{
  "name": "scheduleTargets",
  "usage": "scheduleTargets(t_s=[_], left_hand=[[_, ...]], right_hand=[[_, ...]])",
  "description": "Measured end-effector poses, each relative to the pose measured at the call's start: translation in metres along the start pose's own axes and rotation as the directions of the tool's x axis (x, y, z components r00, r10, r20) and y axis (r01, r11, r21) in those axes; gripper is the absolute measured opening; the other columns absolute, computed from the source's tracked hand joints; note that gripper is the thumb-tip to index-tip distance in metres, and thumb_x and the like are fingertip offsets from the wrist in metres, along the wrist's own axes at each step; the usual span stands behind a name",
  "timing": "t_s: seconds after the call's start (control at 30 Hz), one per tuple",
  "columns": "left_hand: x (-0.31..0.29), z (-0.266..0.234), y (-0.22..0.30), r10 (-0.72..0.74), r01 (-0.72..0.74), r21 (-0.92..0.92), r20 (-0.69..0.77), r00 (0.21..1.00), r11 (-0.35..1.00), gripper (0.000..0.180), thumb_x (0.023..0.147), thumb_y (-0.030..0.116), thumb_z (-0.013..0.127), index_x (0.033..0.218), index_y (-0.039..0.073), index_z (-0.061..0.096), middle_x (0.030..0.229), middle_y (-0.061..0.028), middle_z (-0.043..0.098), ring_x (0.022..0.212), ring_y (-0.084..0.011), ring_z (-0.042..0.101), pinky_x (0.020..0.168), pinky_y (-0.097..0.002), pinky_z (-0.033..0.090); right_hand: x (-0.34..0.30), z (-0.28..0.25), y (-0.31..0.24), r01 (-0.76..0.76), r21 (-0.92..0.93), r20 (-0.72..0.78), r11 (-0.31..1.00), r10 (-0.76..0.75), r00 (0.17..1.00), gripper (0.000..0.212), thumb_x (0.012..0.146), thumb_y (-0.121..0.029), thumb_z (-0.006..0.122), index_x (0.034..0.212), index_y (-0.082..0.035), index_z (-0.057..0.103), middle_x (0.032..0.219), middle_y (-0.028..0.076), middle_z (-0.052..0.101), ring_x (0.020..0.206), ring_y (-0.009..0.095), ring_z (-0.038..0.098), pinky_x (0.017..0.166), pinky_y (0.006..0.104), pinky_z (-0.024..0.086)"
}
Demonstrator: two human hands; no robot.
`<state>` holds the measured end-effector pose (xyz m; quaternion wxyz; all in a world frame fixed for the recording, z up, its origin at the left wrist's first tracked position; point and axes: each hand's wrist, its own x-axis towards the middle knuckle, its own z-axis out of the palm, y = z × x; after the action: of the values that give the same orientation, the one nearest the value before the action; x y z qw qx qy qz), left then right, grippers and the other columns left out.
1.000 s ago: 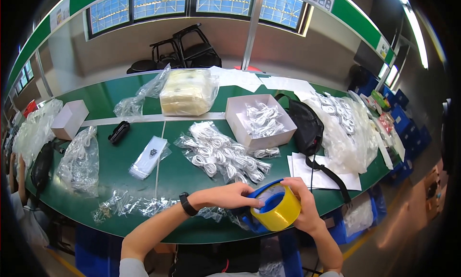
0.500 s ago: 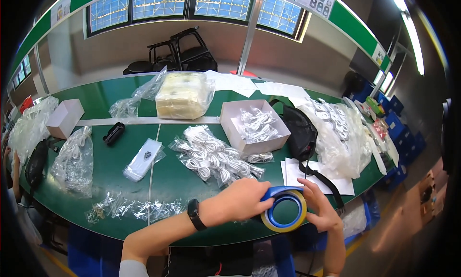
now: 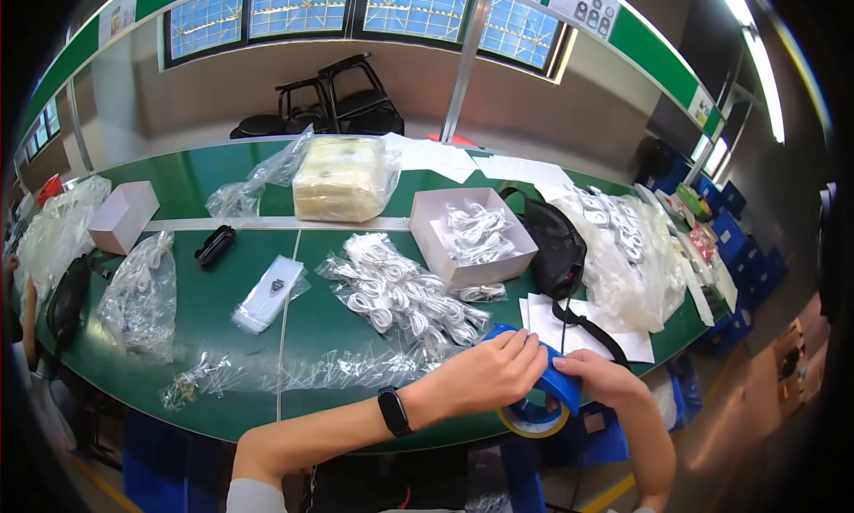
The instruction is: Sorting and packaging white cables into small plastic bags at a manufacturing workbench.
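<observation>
Over the table's front edge, both hands are at a blue tape dispenser (image 3: 567, 389) with a yellowish roll of tape (image 3: 534, 427) in it. My left hand (image 3: 500, 371) lies across its upper left side, fingers bent and closed on it. My right hand (image 3: 605, 377) pinches the dispenser's upper right edge between thumb and fingers. The roll hangs tilted below my hands and is partly covered by the blue frame. Just beyond the hands are bagged white cables (image 3: 391, 286) and white papers (image 3: 614, 331).
A box (image 3: 429, 250) of bundled cables stands beyond the pile, with a black waist bag (image 3: 553, 246) beside it. Left of the pile lie flat clear bags (image 3: 268, 295), a black object (image 3: 214, 246) and scattered twist ties (image 3: 209, 378). A plastic-wrapped block (image 3: 338, 188) sits at the back.
The dispenser has turned, so its blue frame faces up and its ring shows less. My left hand has moved right over it; my right hand has shifted to its upper edge.
</observation>
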<state>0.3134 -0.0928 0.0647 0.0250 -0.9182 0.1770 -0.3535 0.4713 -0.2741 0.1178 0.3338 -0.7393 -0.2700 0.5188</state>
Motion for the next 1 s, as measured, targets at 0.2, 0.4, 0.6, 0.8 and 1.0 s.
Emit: scheduleTargets(t_s=[0.2,0.4,0.6,0.8,1.0], left_hand=[[-0.012,-0.017,-0.002,-0.040,0.044,-0.076,0.057,0.998,0.996,0.051,0.082,0.025,0.068,0.120,-0.007,0.058,0.123,-0.0223,0.062,0.116,-0.0329,0.062,0.102,-0.0407,0.047],[-0.069,-0.059,-0.031,-0.428,0.399,-0.595,0.101,0.898,0.698,0.072,0.083,0.038,0.078,0.135,-0.002,0.050,0.141,-0.0224,0.050,0.129,-0.0353,0.051,0.108,-0.0410,0.041],[-0.095,-0.044,-0.041,-0.355,0.637,-0.700,0.535,0.767,0.321,0.042,0.080,0.033,0.081,0.110,0.004,0.072,0.091,-0.0107,0.074,0.085,-0.0251,0.072,0.080,-0.0310,0.055],[-0.108,-0.054,-0.028,-0.420,0.502,-0.378,0.281,0.863,0.778,0.024,0.088,0.023,0.071,0.109,0.011,0.072,0.078,-0.0072,0.071,0.066,-0.0265,0.068,0.058,-0.0342,0.053],[-0.125,-0.059,-0.031,-0.317,0.421,-0.227,0.383,0.868,0.878,0.018,0.092,0.019,0.066,0.108,0.011,0.070,0.074,-0.0066,0.069,0.059,-0.0249,0.065,0.050,-0.0349,0.049]], right_hand=[[0.011,0.026,0.026,0.060,0.437,0.088,0.897,-0.110,0.990,0.047,0.097,-0.041,0.061,0.105,0.005,0.064,0.084,0.015,0.071,0.069,0.023,0.070,0.065,0.0342,0.056],[0.002,0.026,0.073,0.142,0.637,0.131,0.757,-0.289,0.948,0.054,0.092,-0.046,0.061,0.098,0.008,0.061,0.064,0.017,0.062,0.054,0.025,0.062,0.053,0.0356,0.051],[0.011,0.043,0.085,0.118,0.661,0.233,0.741,-0.352,0.906,0.057,0.092,-0.047,0.061,0.101,0.009,0.059,0.058,0.015,0.058,0.047,0.026,0.056,0.049,0.0374,0.045],[0.013,0.075,0.088,-0.012,0.746,0.150,0.666,-0.150,0.977,0.061,0.098,-0.058,0.044,0.093,0.000,0.063,0.056,0.006,0.046,0.055,0.021,0.046,0.056,0.0336,0.037],[0.003,0.087,0.066,-0.044,0.798,0.062,0.601,-0.010,0.998,0.061,0.100,-0.057,0.041,0.091,0.000,0.060,0.056,0.004,0.043,0.055,0.020,0.044,0.055,0.0319,0.036]])
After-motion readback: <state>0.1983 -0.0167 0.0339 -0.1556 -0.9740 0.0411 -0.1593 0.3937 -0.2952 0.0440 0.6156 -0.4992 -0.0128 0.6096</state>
